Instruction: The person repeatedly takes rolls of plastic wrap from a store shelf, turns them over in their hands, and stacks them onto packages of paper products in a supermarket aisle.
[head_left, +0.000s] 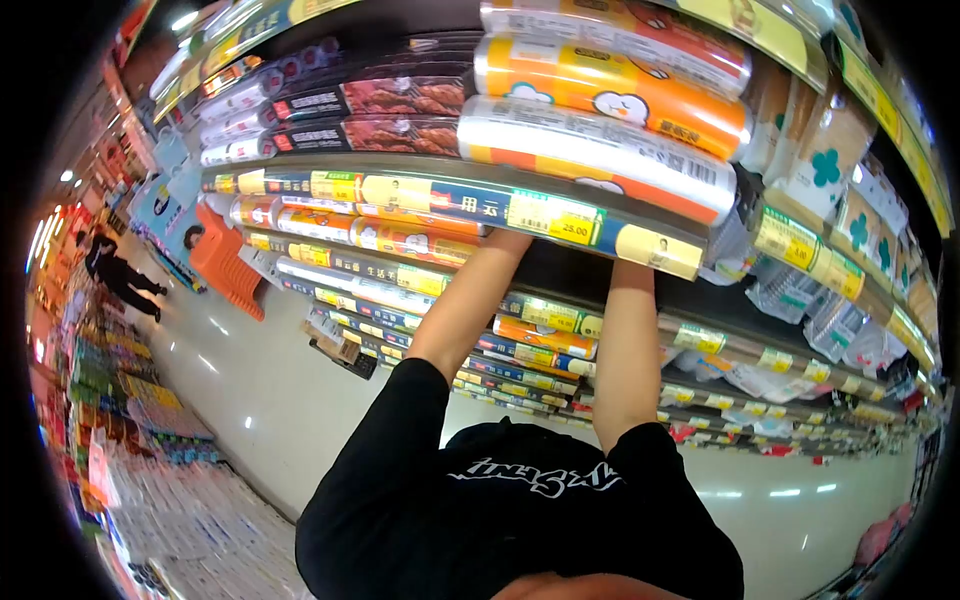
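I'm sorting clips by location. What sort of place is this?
Probably a supermarket or similar shop: packaged rolls and dark boxes stacked on shelves, with price labels along the edges.

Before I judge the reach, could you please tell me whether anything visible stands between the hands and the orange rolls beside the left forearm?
The price strip hides both hands, so I cannot tell what is beside them; below it, nothing visible stands between the left forearm and the orange rolls.
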